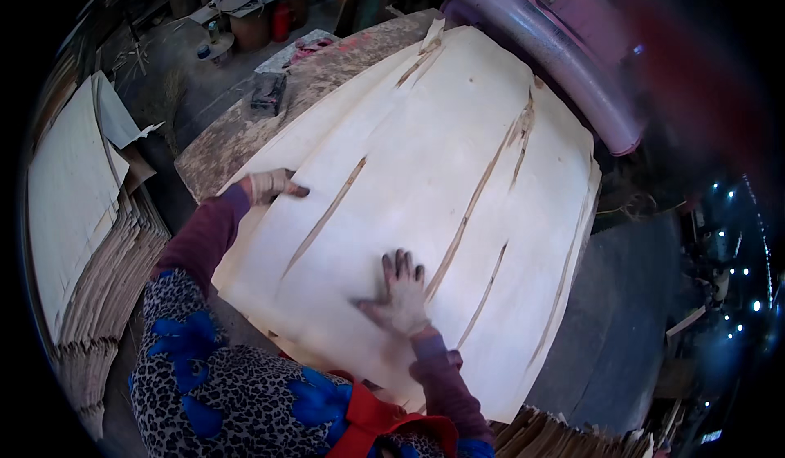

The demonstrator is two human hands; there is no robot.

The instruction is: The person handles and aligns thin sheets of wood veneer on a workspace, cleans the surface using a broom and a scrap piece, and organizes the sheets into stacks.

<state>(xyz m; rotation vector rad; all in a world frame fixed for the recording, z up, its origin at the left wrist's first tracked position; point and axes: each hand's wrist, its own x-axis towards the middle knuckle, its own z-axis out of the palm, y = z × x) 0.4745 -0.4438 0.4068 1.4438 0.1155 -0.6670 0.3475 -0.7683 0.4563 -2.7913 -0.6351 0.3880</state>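
A large pale sheet of wood veneer lies in front of me, with several long brown splits in it. Other sheets show beneath it along its left side. My left hand, in a pale glove with dark fingertips, grips the sheet's left edge. Its thumb is on top and its other fingers are mostly hidden. Flat on the sheet's near part rests my right hand, gloved the same way with the fingertips dark. Its fingers are spread and hold nothing.
A worn board sticks out under the sheets, with a dark block on it. Beyond the far edge lies a thick purple roller. Veneer stacks stand at left and lower right. A red cylinder stands farther back.
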